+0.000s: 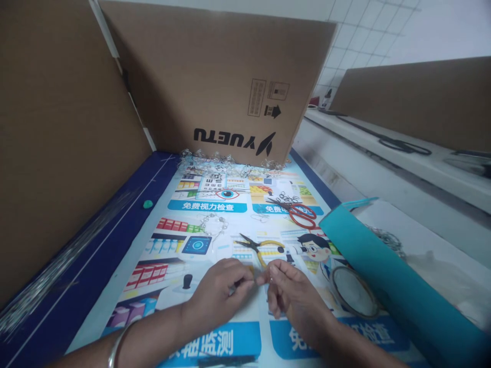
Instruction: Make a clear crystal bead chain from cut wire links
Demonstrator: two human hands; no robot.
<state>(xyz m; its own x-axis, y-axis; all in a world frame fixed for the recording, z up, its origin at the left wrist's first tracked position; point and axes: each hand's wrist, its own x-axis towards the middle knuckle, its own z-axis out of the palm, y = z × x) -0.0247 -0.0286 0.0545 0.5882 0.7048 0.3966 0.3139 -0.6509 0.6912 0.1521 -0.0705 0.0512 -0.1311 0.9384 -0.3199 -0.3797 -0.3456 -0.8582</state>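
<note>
My left hand (227, 287) is closed in a pinch, its fingertips close to those of my right hand (290, 291). The right thumb and forefinger press together, with a tiny pale speck between them that is too small to name. What the left fingers hold, if anything, is hidden. Just beyond the hands lie pliers (264, 247) with yellow handles, their jaws pointing away to the left. A ring of clear beads (213, 225) rests farther back on the left. Scissors (303, 215) with red handles lie behind the pliers, near a small heap of dark wire loops (287, 198).
A printed sheet (180, 301) covers the table. Thin wires (57, 273) lie along the left edge, near a small green object (148, 204). Clear beaded pieces (230, 167) line the cardboard (215, 76) at the back. On the right are a tape roll (355, 291) and a teal box (387, 276).
</note>
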